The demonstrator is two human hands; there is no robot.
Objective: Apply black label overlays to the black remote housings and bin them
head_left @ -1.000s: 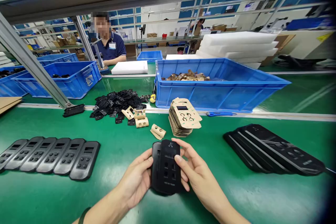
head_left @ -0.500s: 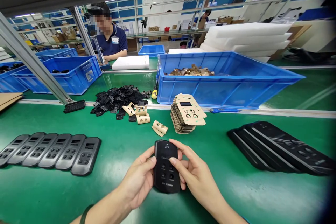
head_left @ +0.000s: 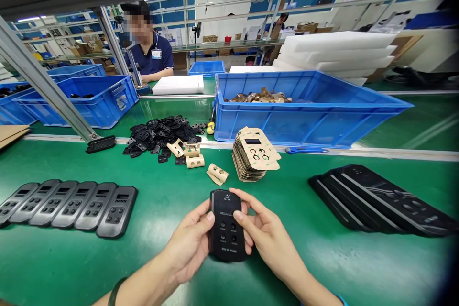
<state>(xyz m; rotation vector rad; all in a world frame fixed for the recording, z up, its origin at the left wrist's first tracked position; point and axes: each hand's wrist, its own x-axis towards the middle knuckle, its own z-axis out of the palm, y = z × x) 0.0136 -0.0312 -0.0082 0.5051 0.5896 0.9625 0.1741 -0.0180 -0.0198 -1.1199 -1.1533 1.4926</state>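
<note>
A black control panel cover (head_left: pixel 228 229) with four button spots and pale printing is held upright over the green bench. My left hand (head_left: pixel 190 241) grips its left edge, thumb on the front face. From the right, my right hand (head_left: pixel 267 234) holds the other edge, its thumb resting near the upper buttons. Fingers of both hands are partly hidden behind the cover. Just beyond it lie a curled tan backing paper (head_left: pixel 217 174) and a stack of tan adhesive sheets (head_left: pixel 256 153) with window and button cutouts.
At left lies a row of grey-black panels (head_left: pixel 116 213); at right, stacked glossy black panels (head_left: pixel 380 201). Small black plates (head_left: pixel 158 136) are heaped behind. A large blue bin (head_left: pixel 287 124), a blue cutter (head_left: pixel 306 150) and a metal post (head_left: pixel 53 76) border the bench. A co-worker (head_left: pixel 152 52) sits opposite.
My right thumb has shifted slightly to the right on the cover's face. Both hands keep their hold, and the bench items stay where they were.
</note>
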